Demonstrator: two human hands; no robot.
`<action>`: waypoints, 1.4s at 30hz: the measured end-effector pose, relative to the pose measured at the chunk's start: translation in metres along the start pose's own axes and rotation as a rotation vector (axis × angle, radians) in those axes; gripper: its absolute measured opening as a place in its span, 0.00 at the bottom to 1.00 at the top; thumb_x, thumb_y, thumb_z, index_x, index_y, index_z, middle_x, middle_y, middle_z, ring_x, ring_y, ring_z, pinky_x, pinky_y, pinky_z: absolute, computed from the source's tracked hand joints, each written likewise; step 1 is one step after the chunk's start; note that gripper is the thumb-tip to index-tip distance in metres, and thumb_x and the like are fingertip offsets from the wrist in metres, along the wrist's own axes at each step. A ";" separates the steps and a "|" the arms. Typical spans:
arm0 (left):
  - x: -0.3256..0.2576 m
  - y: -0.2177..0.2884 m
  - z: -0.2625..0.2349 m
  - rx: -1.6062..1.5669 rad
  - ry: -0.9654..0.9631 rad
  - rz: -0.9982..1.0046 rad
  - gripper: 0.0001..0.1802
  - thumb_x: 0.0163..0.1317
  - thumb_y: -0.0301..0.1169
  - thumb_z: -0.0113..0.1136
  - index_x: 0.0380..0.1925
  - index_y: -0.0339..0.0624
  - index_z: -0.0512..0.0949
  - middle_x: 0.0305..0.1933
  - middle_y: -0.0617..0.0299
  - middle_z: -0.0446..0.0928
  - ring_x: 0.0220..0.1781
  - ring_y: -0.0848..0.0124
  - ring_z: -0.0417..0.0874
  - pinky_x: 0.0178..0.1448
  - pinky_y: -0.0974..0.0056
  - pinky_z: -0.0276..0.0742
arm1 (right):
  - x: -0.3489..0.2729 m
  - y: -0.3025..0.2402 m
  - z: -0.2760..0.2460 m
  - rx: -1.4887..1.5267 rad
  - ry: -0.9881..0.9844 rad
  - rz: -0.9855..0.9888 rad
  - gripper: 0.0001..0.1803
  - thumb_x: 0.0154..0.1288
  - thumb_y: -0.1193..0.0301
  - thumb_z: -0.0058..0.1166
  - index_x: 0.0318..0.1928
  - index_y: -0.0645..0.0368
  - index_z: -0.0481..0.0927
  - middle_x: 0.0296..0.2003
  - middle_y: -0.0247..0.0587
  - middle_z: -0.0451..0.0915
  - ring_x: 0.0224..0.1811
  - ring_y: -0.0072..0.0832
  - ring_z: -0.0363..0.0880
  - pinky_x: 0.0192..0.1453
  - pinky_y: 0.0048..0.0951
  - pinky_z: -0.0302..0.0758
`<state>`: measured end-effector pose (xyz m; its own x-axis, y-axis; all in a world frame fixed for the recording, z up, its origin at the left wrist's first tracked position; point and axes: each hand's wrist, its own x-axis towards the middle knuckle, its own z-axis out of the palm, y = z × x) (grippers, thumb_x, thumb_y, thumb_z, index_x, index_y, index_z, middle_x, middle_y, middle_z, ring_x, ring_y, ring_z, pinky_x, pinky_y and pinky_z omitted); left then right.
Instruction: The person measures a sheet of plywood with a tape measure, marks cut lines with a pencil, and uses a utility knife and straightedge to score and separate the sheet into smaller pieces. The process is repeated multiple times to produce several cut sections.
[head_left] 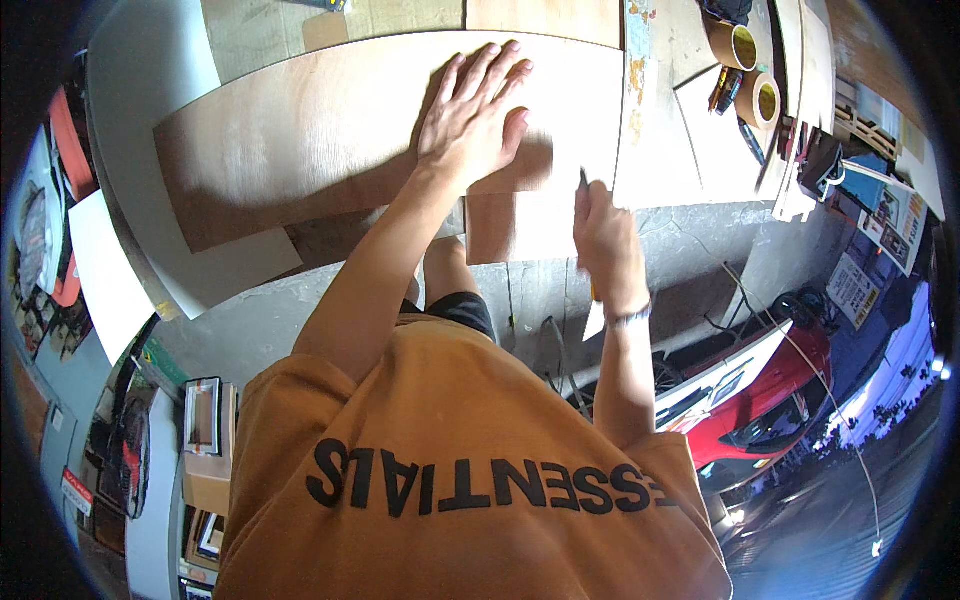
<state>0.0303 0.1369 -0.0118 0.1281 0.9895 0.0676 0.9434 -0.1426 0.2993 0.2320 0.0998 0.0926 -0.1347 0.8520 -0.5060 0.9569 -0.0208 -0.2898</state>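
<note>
Plywood sheet (330, 130) lies flat on the bench (690, 150), upper centre of frame. Left hand (475, 115) pressed on it, grip released, fingers spread. Right hand (603, 235), centre frame, clenched around a small blade tool (584, 180) at the sheet's near edge.

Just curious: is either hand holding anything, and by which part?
The right hand grips a thin tool by its lower end. The left hand lies flat on a board.
</note>
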 end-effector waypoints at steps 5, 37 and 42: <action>0.002 -0.001 -0.004 -0.094 0.023 0.016 0.29 0.69 0.49 0.59 0.65 0.49 0.76 0.83 0.64 0.57 0.83 0.64 0.57 0.85 0.49 0.50 | 0.117 -0.035 -0.001 -0.017 0.304 0.071 0.18 0.81 0.59 0.42 0.42 0.61 0.77 0.24 0.61 0.84 0.27 0.52 0.87 0.33 0.51 0.83; 0.001 0.005 -0.003 0.166 -0.064 -0.022 0.31 0.78 0.52 0.40 0.78 0.59 0.62 0.85 0.70 0.52 0.84 0.68 0.54 0.87 0.52 0.43 | -0.013 -0.002 0.048 0.011 0.166 -0.021 0.08 0.73 0.76 0.47 0.37 0.68 0.76 0.24 0.64 0.81 0.27 0.57 0.84 0.27 0.49 0.79; 0.002 0.003 -0.006 0.226 -0.111 -0.019 0.34 0.79 0.56 0.34 0.80 0.60 0.57 0.86 0.69 0.50 0.85 0.69 0.51 0.87 0.52 0.40 | -0.034 0.004 0.057 0.030 0.031 0.064 0.11 0.77 0.71 0.47 0.41 0.67 0.76 0.26 0.62 0.81 0.30 0.58 0.84 0.31 0.51 0.79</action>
<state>0.0311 0.1384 -0.0050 0.1305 0.9904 -0.0452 0.9888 -0.1267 0.0787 0.2262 0.0409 0.0625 -0.0656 0.8640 -0.4992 0.9550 -0.0906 -0.2824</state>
